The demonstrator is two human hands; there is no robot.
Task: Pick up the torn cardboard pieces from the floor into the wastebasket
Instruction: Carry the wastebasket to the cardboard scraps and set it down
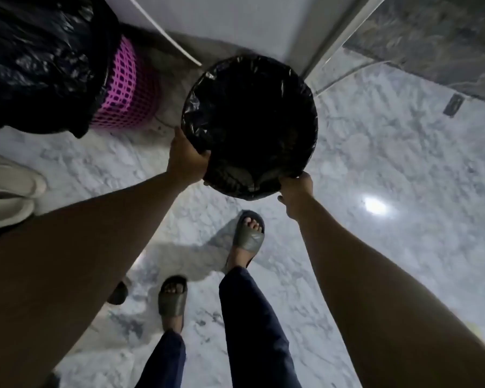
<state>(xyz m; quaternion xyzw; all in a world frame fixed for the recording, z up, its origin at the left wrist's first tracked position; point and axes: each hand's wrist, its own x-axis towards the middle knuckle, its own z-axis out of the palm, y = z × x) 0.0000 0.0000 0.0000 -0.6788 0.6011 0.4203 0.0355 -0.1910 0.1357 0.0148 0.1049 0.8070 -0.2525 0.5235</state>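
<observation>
Two bare forearms point(67, 261) reach down past grey sandals point(248, 233) to the wastebasket point(230, 182).
Grip: left hand point(184, 161) curled round the near-left rim, right hand point(294, 194) clutching the near-right rim. The wastebasket is round and lined with a crinkled black bag, its inside too dark to read. It sits on or just above the marble floor point(375, 152); cannot tell which. A pink mesh basket point(126, 91) stands beyond, to the left.

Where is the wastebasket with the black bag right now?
The wastebasket is upper centre in the head view, its near rim gripped by the left hand and right hand, with the pink mesh basket just to its left.
</observation>
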